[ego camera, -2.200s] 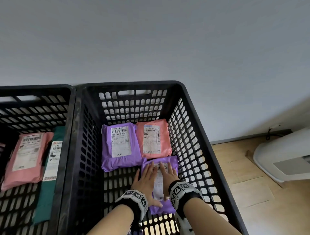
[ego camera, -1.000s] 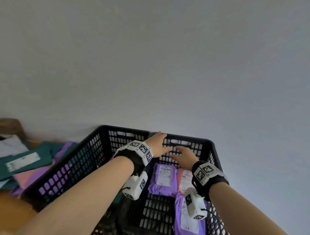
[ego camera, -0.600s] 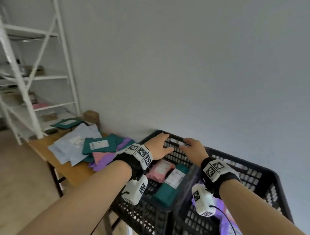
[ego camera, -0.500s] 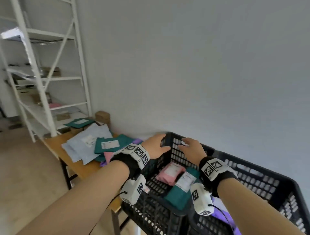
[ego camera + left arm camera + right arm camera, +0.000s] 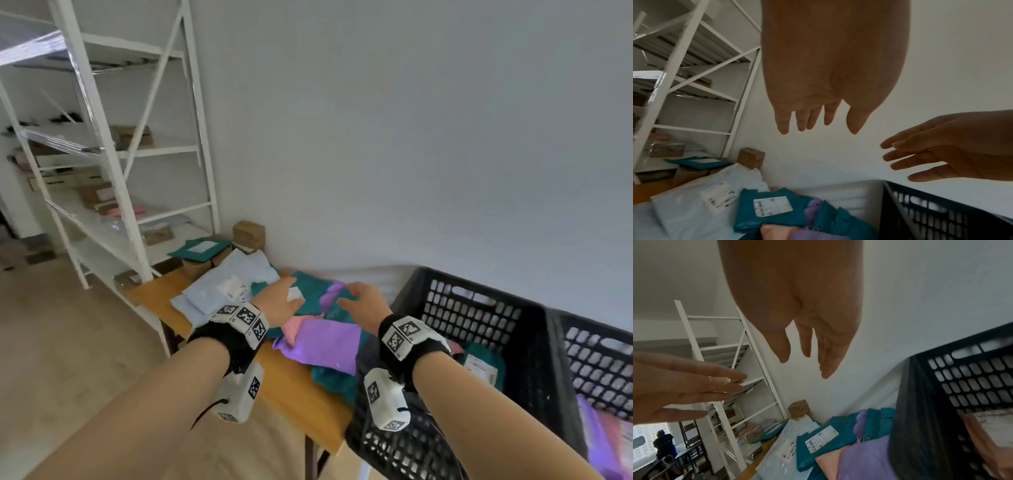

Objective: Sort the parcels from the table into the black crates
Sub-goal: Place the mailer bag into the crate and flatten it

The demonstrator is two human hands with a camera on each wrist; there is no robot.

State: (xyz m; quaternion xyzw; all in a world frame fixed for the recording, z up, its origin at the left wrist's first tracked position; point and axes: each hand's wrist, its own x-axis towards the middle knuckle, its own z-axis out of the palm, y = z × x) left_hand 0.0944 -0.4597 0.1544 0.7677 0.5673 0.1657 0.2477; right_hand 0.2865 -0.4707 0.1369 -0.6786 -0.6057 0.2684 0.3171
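A wooden bench (image 5: 294,383) at centre frame carries a heap of parcels (image 5: 329,346): pale blue, teal, pink, purple. A cardboard box (image 5: 248,234) sits at its far end.

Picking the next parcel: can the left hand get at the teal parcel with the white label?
Probably yes: the left hand hangs open above the teal parcel, whose labelled face lies uncovered on the pile.
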